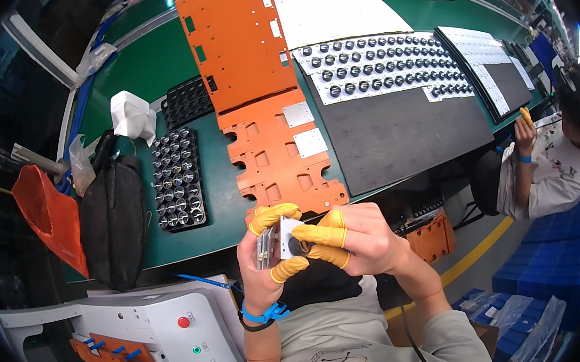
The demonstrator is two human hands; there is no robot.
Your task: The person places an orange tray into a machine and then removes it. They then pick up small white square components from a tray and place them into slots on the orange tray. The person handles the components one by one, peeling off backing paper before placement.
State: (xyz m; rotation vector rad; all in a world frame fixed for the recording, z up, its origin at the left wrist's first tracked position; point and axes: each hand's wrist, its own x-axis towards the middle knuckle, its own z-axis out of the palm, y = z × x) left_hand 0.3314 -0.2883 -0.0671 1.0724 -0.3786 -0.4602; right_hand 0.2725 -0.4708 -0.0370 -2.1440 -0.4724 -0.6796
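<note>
Just beyond the table's near edge, my left hand, in yellow finger cots, is closed on a small stack of white square plates held on edge. My right hand, also in yellow finger cots, pinches a dark round part against the face of the front plate. Whether that part is fixed to the plate cannot be made out. Ahead of the hands lies an orange fixture board with cut-outs. Two more white plates rest on it, one of them the nearer plate.
A black tray of shiny lenses stands left of the orange board. White sheets with rows of black round parts lie on a black mat. A black bag is at far left; a co-worker sits at right.
</note>
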